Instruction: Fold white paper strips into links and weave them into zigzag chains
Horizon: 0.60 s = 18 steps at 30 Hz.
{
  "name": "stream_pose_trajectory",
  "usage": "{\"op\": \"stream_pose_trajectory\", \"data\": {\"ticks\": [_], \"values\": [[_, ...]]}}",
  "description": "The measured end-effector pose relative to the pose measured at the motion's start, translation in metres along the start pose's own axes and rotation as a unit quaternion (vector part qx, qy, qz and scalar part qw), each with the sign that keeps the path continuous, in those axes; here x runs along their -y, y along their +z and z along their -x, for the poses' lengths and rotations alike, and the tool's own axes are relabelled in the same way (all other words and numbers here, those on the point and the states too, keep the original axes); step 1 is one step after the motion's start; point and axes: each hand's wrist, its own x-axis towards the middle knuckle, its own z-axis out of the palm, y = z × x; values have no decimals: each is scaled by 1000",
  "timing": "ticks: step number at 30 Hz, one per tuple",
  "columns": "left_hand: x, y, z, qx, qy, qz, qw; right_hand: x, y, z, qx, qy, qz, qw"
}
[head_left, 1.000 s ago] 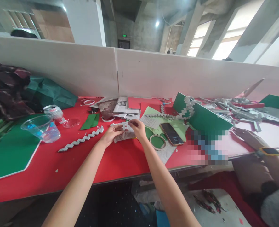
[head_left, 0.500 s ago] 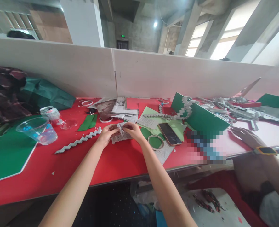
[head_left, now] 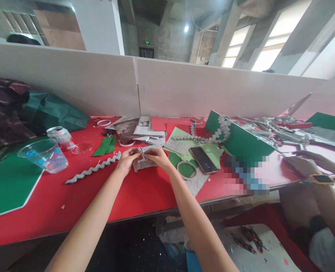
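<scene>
My left hand (head_left: 126,160) and my right hand (head_left: 158,156) are close together over the red tabletop (head_left: 145,196). Between their fingertips they pinch a small grey strip of folded paper (head_left: 142,152). A larger piece of printed paper (head_left: 141,165) shows just below the fingers; I cannot tell whether it is held too. Left of my left hand lies a zigzag folded-paper chain (head_left: 93,168). Another such chain (head_left: 223,130) drapes over green papers and an upright green board (head_left: 241,145) to the right.
Near my right hand are a tape roll (head_left: 196,170) and a phone (head_left: 203,160). A plastic cup (head_left: 44,155), a can (head_left: 60,136) and green strips (head_left: 105,146) lie on the left. At the right, a co-worker's hands (head_left: 303,162) work beside piled paper strips (head_left: 281,126).
My fingers have shifted slightly on the folded paper strip, which sits a little differently between them. A co-worker's second hand has come into view at the right.
</scene>
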Motion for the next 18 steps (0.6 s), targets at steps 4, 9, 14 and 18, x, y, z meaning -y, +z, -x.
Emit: {"op": "stream_pose_trajectory", "data": {"ticks": [4, 9, 14, 18], "values": [[0, 1, 1, -9, 7, -8, 1000, 2, 2, 1, 4, 5, 2, 1000], [0, 1, 1, -11, 6, -9, 1000, -1, 5, 1, 2, 1, 22, 1000], [0, 1, 2, 22, -5, -17, 1000, -9, 4, 0, -25, -23, 103, 994], [-2, 1, 5, 51, -38, -8, 998, -8, 2, 1, -36, -42, 162, 985]]}}
